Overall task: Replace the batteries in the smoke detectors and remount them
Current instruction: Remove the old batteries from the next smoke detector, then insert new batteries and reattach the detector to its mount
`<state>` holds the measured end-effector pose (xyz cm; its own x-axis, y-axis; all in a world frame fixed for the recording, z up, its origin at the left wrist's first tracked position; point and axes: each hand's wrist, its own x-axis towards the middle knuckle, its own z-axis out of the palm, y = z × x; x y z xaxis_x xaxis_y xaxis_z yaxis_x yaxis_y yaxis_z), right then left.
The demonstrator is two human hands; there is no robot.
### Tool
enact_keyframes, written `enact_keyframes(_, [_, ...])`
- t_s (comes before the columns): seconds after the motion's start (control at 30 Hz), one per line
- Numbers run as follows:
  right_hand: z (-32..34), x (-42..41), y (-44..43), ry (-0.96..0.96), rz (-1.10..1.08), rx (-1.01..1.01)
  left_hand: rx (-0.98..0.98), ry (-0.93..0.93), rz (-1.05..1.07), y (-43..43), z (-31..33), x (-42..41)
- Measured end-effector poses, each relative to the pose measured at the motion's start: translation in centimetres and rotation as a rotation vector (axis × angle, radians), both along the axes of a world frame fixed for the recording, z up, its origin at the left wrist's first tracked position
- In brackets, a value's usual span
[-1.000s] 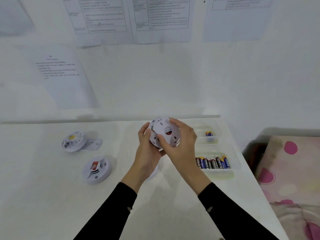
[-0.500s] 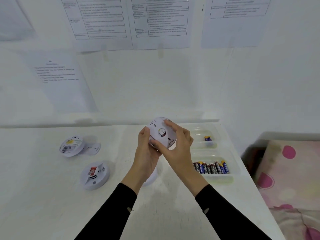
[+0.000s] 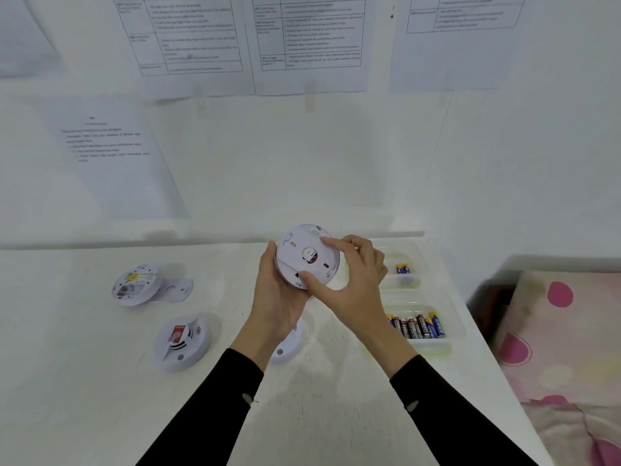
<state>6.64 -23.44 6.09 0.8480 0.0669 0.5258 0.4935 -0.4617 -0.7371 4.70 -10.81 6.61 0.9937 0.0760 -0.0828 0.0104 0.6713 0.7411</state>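
I hold a round white smoke detector above the table, its back plate facing me. My left hand cups it from below and behind. My right hand grips its right rim with thumb and fingers. A second detector with a red label lies face up at the front left. A third detector lies open, back up, farther left, beside its loose mounting plate. Another white detector peeks out under my left wrist.
A clear tray at the right holds several batteries in its near compartment and two batteries in the far one. Printed sheets hang on the wall. A pink spotted cloth lies past the table's right edge.
The detector has turned in my hands, so its flat back plate now faces me more squarely. My right fingers have shifted around its rim. My head has tilted up slightly.
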Motion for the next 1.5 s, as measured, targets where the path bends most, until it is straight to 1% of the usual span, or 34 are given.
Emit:
enact_keyframes(0.17, [0.1, -0.1, 0.1, -0.021, 0.062, -0.013, -0.171, 0.000, -0.091, 0.5, 0.4, 0.3])
enact_keyframes(0.23, [0.3, 0.0, 0.0, -0.030, 0.086, -0.036, -0.205, -0.003, -0.138, 0.6, 0.6, 0.2])
enact_keyframes(0.37, [0.7, 0.2, 0.3, -0.001, 0.078, -0.032, -0.188, 0.029, -0.165, 0.4, 0.7, 0.5])
enact_keyframes(0.57, [0.7, 0.7, 1.2, -0.117, -0.069, -0.124, -0.141, 0.055, -0.047, 0.2, 0.5, 0.8])
enact_keyframes(0.7, [0.8, 1.0, 2.5, -0.128, -0.105, -0.121, -0.133, 0.061, -0.007, 0.9, 0.6, 0.9])
enact_keyframes(0.83, [1.1, 0.6, 4.2, -0.059, -0.128, -0.075, -0.095, 0.043, 0.012, 2.3, 0.7, 1.0])
enact_keyframes(0.93, [1.2, 0.5, 5.5, 0.038, -0.085, -0.058, -0.063, 0.053, -0.006, 3.9, 0.3, 0.9])
enact_keyframes(1.03, [1.0, 0.9, 6.6, 0.147, 0.023, -0.029, -0.055, 0.079, -0.099, 6.3, 0.6, 0.3])
enact_keyframes(1.1, [0.9, 1.0, 7.3, 0.280, 0.096, 0.032, -0.026, 0.055, -0.184, 8.3, 0.9, 0.1])
enact_keyframes(1.13, [0.8, 1.2, 7.7, 0.369, 0.131, 0.078, 0.051, 0.045, -0.198, 9.4, 0.9, 0.2])
enact_keyframes(1.17, [0.5, 1.4, 8.2, 0.465, 0.158, 0.133, 0.189, 0.047, -0.182, 10.5, 0.8, 0.3])
enact_keyframes(1.23, [-0.3, 1.8, 9.3, 0.641, 0.180, 0.257, 0.603, 0.090, -0.053, 12.7, 0.5, 0.4])
enact_keyframes(1.27, [-0.6, 1.9, 10.0, 0.695, 0.174, 0.305, 0.801, 0.112, 0.005, 13.8, 0.2, 0.5])
enact_keyframes(1.3, [-0.9, 1.8, 10.5, 0.724, 0.163, 0.332, 0.949, 0.132, 0.042, 14.9, -0.2, 0.7])
enact_keyframes(1.33, [-1.2, 1.8, 11.1, 0.737, 0.148, 0.349, 1.040, 0.148, 0.054, 16.1, -0.7, 0.9])
enact_keyframes(1.5, [-2.5, 1.0, 13.6, 0.773, 0.125, 0.388, 1.316, 0.256, -0.017, 20.5, -4.4, 2.3])
